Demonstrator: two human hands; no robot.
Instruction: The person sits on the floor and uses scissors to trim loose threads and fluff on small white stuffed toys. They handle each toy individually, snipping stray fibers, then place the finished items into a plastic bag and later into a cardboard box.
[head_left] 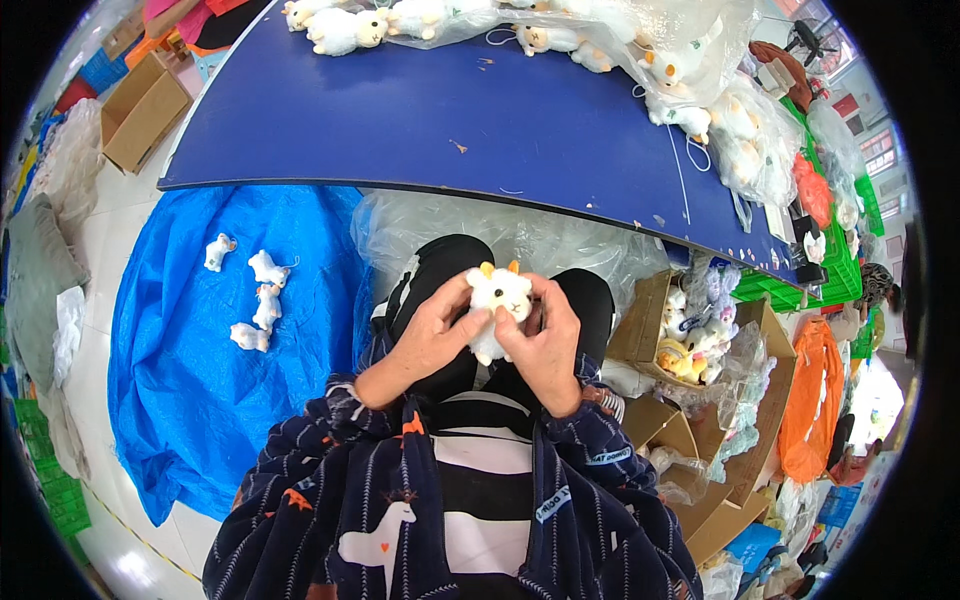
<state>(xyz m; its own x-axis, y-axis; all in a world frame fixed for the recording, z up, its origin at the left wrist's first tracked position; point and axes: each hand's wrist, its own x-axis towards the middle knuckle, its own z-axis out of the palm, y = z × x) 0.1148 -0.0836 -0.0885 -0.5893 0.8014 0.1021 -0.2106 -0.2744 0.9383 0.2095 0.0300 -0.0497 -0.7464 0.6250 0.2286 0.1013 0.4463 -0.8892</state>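
Both hands, the left hand [432, 335] and the right hand [545, 345], hold a small white toy sheep [497, 303] tight above the person's lap. A blue bench [430, 120] is in front, and four more little toy sheep [252, 300] lie on a blue sheet [180, 380] on the floor.

plush toy [497, 300] lower body hidden by hands, bagged toys [690, 60] blurred at rim

a small white plush sheep toy [497, 306] with 2 orange-yellow horns on top of its head is held above the person's lap, just in front of the blue table's near edge. its head points up and away, the fluffy body hanging down toward the lap. the left hand [432, 332] grips its left side, the right hand [546, 340] its right, fingers pressed into the fleece.
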